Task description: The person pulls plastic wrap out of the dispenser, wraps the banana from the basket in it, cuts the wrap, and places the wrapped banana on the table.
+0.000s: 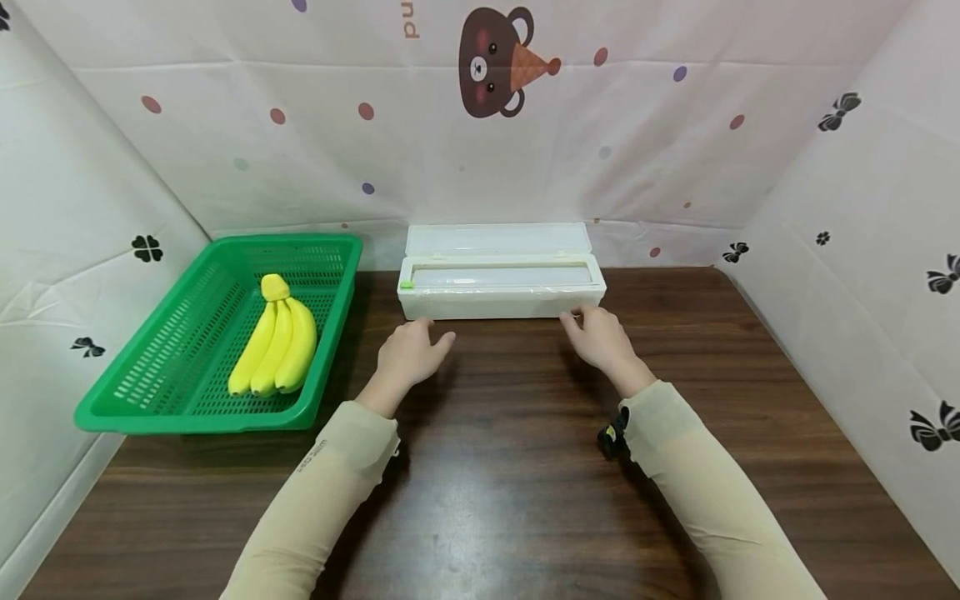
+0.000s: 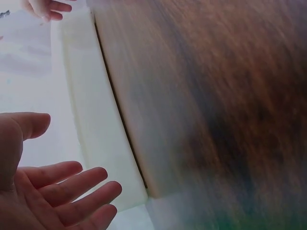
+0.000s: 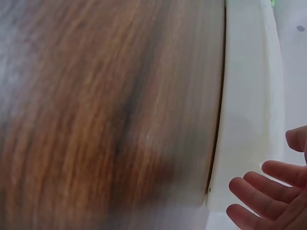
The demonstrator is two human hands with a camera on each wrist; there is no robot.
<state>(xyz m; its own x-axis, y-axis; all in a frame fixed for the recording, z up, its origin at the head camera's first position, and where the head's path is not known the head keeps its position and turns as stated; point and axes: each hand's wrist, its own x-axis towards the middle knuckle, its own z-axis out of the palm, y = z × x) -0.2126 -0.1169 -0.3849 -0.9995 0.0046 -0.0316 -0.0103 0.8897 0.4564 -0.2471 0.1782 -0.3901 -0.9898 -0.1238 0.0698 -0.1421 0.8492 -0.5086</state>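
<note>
Left hand (image 1: 408, 354) and right hand (image 1: 600, 337) were held empty, apart; white box (image 1: 502, 302) was apparently sought, 2-handed grip likely needed.

The table (image 1: 510, 400) has a dark brown top with wood grain running from side to side, and at its near part lies a pale shine (image 1: 461, 517) of light. Behind it stands a back wall (image 1: 450, 154) of whitish-pink cloth, which is printed with red and purple dots (image 1: 366, 111) and a brown bear (image 1: 480, 62), turned on its side, in an orange cone hat (image 1: 527, 67). The left wall (image 1: 67, 208) and the right wall (image 1: 885, 192) are white, with black bows (image 1: 937, 427) and clovers (image 1: 147, 248), and the back cloth shows straight creases
</note>
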